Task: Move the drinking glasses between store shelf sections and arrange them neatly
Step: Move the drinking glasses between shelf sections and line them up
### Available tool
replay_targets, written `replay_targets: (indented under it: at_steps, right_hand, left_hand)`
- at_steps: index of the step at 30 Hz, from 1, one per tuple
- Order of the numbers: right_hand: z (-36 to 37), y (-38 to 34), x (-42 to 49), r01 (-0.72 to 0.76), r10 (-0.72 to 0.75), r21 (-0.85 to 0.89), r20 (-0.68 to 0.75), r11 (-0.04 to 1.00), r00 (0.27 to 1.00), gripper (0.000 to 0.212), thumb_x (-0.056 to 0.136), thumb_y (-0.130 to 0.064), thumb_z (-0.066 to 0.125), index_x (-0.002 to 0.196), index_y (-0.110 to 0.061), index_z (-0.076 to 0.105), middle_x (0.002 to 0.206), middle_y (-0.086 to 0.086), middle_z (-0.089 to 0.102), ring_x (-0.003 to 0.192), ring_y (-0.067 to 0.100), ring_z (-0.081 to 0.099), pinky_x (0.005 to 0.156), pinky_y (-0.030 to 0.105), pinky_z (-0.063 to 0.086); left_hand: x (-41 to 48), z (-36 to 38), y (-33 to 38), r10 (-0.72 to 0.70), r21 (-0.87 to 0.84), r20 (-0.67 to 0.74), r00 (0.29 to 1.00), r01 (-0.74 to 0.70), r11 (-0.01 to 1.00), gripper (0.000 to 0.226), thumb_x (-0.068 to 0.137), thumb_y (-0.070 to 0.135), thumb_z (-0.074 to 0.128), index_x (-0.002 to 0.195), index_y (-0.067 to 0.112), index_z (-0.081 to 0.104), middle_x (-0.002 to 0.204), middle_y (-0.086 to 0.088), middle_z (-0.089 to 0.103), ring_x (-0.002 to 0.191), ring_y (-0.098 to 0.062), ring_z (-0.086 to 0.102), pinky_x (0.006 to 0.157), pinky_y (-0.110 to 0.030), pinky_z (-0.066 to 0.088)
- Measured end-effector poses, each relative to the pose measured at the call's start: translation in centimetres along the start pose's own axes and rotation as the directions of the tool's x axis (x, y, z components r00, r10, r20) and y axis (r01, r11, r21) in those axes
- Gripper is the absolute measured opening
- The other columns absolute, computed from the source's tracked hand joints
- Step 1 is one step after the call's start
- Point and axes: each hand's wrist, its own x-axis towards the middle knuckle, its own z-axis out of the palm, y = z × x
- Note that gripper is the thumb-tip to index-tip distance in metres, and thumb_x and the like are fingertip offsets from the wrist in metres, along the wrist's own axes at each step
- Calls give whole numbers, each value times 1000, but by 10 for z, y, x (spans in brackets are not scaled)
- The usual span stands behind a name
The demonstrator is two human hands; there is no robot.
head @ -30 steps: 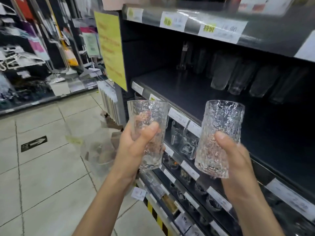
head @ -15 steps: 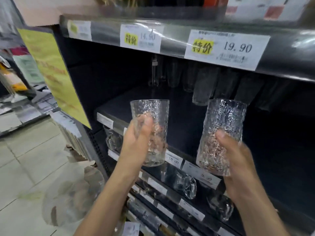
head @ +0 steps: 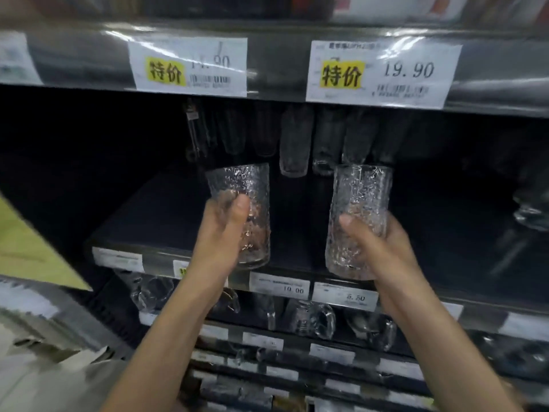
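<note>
I hold two textured clear drinking glasses upright in front of a dark shelf point(head: 154, 221). My left hand point(head: 221, 233) grips the left glass point(head: 246, 188) with the thumb across its front. My right hand point(head: 377, 248) grips the right glass point(head: 359, 197) around its lower half. Both glasses hang in the air just above the shelf's front edge. A row of several similar tall glasses point(head: 294, 144) stands at the back of the same shelf, dim in shadow.
The shelf above carries price tags point(head: 383, 72) along its edge. Glass mugs point(head: 315, 318) sit on the lower shelf under more price labels. More glassware point(head: 531, 212) stands at the right of the dark shelf. A yellow sign point(head: 29, 251) hangs at left.
My view has swung from the aisle to face the shelf squarely. Both hands have carried the glasses forward and up toward the dark shelf, still gripping them.
</note>
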Motion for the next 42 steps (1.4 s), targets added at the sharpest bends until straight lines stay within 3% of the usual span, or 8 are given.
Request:
replay_targets:
  at_steps: [6,11,15,21,26,30,36,42]
  right_hand:
    - [17,9,3,35,-40,-52,-97,998,994,52,73,-26,85,114,-30,53,105,-7,72,89,3,71,73,22,55]
    - [33,13,4,50,-65,-123,-117,991,991,65,70,-25,89,119,-25,47,107,-8,68,93,4,69,76,22,55]
    - [46,15,8,63,-76,-119,-111,991,991,73,71,-24,89,127,-22,42,112,-8,65,100,5,66,84,25,55]
    - [59,19,18,69,-87,-234,-68,970,994,75,70,-31,90,124,-30,37,113,-12,61,103,1,61,91,26,52]
    - [70,21,36,75,-81,-315,-3,946,997,77,76,-34,85,127,-30,28,111,-22,51,97,-8,53,80,13,44]
    - [73,28,56,69,-62,-350,32,934,998,77,79,-29,83,132,-27,27,108,-20,50,98,-2,54,65,4,44]
    - [77,44,87,96,-86,-492,41,866,995,89,76,-24,85,138,-15,22,122,-9,48,123,14,51,99,26,44]
    - [81,42,115,94,-106,-547,9,832,994,84,76,-29,85,133,-14,25,122,-9,45,116,9,47,92,20,38]
  left_hand:
    - [22,-18,-3,84,119,190,978,-107,987,80,67,88,50,127,37,41,128,4,60,110,-14,67,94,-50,54]
    - [44,-29,-2,80,110,279,957,-114,987,69,86,58,55,141,25,32,117,13,59,93,13,64,78,-11,53]
    - [64,-37,-8,54,0,295,954,-56,998,72,74,40,82,128,29,37,121,-3,64,117,-16,63,107,-44,46]
    - [85,-36,-14,37,-97,302,953,-8,995,81,61,9,80,126,17,33,116,-5,62,114,-23,62,102,-44,50]
    - [113,-30,-13,51,-66,299,953,-33,997,96,50,10,88,128,14,32,119,-7,60,119,-27,60,104,-51,48]
    - [129,-27,-17,98,6,279,955,-104,995,89,61,6,90,130,16,34,118,-1,61,109,-15,62,103,-43,49]
    - [149,-21,-23,177,33,247,953,-190,981,75,80,6,79,138,9,33,115,4,59,97,3,58,76,-8,50]
    - [175,-12,-33,229,55,208,951,-246,968,70,82,15,80,136,10,35,114,7,58,102,1,59,87,-15,51]
